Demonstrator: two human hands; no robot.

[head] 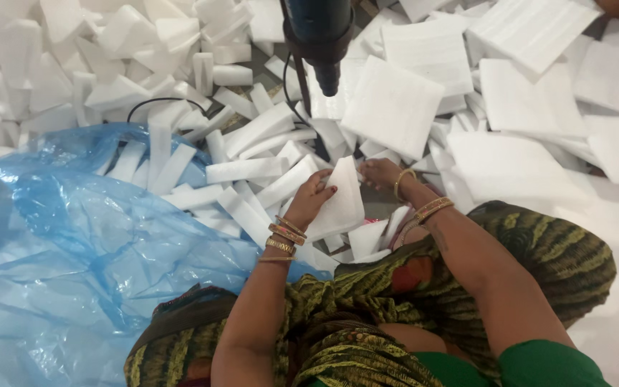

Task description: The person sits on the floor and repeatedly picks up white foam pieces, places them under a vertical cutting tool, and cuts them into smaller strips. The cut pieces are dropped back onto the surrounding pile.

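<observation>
Both hands were clamped on one white foam sheet (339, 201), left hand (312, 197) gripping its left edge, right hand (379, 173) pinching the top corner, blue plastic bag (66, 236) just beside

- The white, flat, roughly rectangular piece of foam sheet (339, 201) is tilted, its upper corner pointing away from the person and its lower edge down near the lap.
- It sits between both hands, gripped along its left edge and touched at its upper right corner.
- Its surface is plain and smooth, and it lies over other white foam pieces.
</observation>
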